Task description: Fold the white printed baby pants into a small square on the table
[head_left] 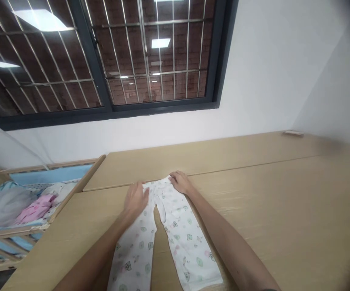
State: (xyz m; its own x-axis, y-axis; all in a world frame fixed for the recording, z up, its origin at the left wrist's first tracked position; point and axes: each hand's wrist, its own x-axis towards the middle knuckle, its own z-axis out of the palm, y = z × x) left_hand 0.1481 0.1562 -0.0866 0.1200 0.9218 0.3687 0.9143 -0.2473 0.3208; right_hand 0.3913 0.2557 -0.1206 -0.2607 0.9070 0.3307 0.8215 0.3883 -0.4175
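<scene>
Pale wooden tabletop (254,194) under a barred window carries small white printed cotton baby trousers (175,230), legs toward the person. Left hand (136,199) and right hand (179,182) press flat, fingers spread, on the waistband; smoothing outward evenly would likely remove wrinkles.

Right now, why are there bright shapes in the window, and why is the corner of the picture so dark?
Head view: the bright patches in the window are ceiling lights reflected in the glass; the right edge darkens and blurs from the lens rim; straight lines bend and tilt. The hands and printed pants look evenly lit and fairly sharp.
</scene>
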